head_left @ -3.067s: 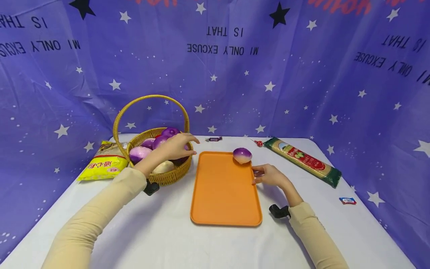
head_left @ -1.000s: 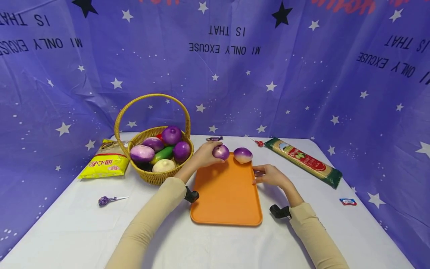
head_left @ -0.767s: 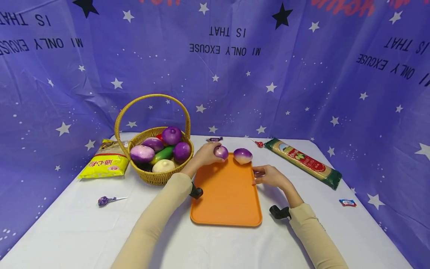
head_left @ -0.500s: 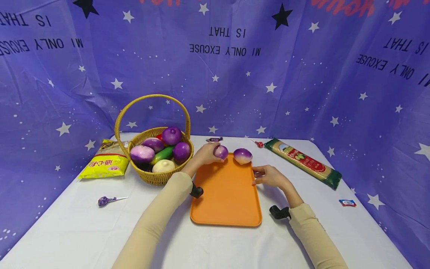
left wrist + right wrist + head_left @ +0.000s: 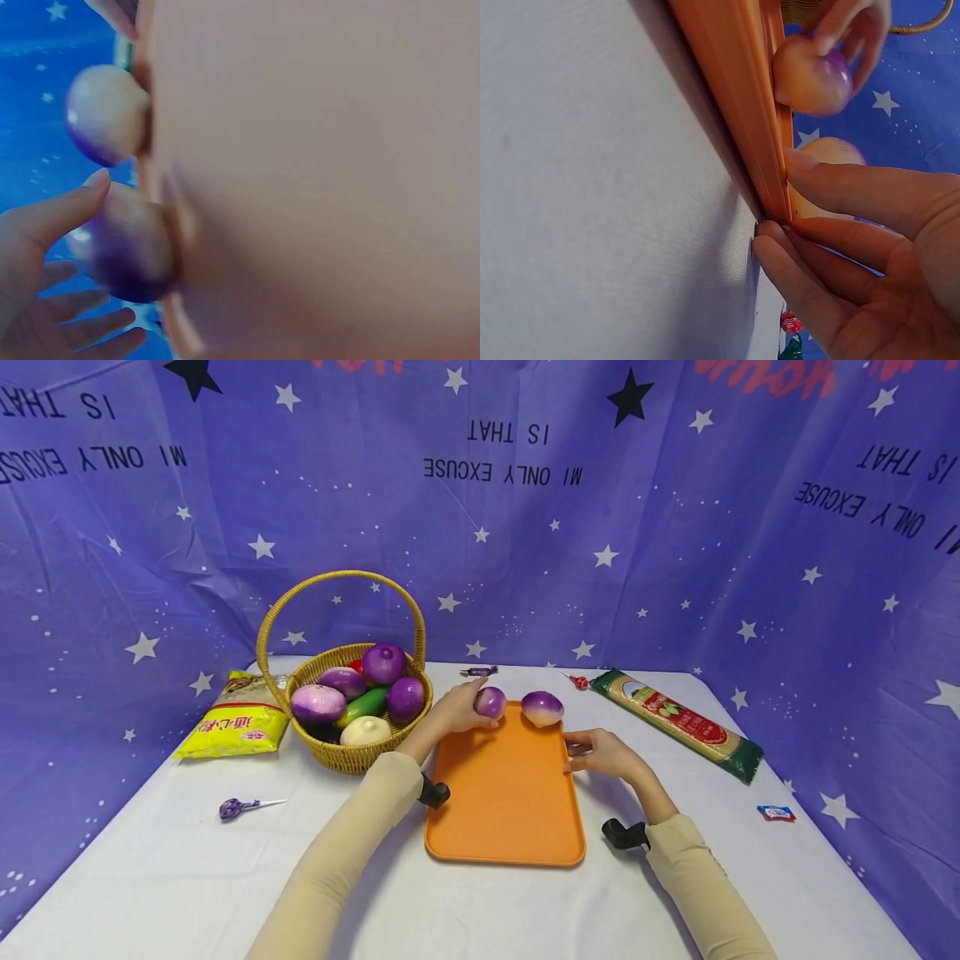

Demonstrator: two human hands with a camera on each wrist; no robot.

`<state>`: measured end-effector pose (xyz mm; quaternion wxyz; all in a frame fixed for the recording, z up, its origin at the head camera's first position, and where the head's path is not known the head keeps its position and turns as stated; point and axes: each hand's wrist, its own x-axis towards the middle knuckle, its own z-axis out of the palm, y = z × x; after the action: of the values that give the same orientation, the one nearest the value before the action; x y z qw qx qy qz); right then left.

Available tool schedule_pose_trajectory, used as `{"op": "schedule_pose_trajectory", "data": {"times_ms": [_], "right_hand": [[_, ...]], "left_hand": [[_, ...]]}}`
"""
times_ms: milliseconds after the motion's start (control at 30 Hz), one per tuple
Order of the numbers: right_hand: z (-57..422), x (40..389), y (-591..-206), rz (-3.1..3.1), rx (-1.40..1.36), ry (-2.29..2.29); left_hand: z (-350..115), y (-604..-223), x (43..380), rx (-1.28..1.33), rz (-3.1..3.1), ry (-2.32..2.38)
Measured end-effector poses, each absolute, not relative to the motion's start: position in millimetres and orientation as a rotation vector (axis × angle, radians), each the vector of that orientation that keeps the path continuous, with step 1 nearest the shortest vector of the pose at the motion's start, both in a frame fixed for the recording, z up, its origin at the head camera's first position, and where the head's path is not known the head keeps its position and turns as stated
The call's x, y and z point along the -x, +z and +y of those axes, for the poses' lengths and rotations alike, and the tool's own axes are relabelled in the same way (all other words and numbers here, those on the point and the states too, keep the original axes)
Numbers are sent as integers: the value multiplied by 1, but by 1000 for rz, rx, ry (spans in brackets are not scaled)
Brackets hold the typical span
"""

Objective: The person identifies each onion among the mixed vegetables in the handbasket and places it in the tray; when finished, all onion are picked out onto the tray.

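Observation:
An orange tray (image 5: 506, 793) lies on the white table. At its far left corner is a purple-and-white onion (image 5: 491, 702), and a second onion (image 5: 542, 708) sits at the far right corner. My left hand (image 5: 456, 708) is beside the first onion; in the left wrist view the fingers (image 5: 97, 326) are straight and spread, and the thumb overlaps the onion's upper side. My right hand (image 5: 603, 753) holds the tray's right edge, thumb at the rim and fingers at the underside in the right wrist view.
A wicker basket (image 5: 352, 760) of onions and other vegetables stands left, by a yellow bag (image 5: 236, 722). A purple lollipop (image 5: 238, 808) lies at front left. Behind the tray are a candy (image 5: 480, 672) and red lollipop (image 5: 578, 682). A long green-gold packet (image 5: 675, 722) and small candy (image 5: 776, 812) lie right.
My left hand came from over the basket to the tray with an onion, lowered it at the far left corner, and has since shifted slightly left. My right hand has stayed at the tray edge.

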<state>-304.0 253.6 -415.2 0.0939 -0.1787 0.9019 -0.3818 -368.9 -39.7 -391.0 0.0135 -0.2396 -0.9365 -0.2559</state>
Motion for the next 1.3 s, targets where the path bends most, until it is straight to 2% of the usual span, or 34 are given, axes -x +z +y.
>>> {"op": "schedule_pose_trajectory", "data": {"times_ms": [267,567,867,1300], "right_hand": [[253,303,-415,2669,547,-1142],[249,295,-406,2666,600,-1138],[254,304,-417,2658,588,-1149],[253,303,-414,2679,575,-1118]], "left_hand": [[-69,-356,331,789,-2717,-881],[-151,-323,293,505,-2603,-886],[-207,-327,291,306,-2649,-808],[-235,-341,295,195,-2849,-684]]}}
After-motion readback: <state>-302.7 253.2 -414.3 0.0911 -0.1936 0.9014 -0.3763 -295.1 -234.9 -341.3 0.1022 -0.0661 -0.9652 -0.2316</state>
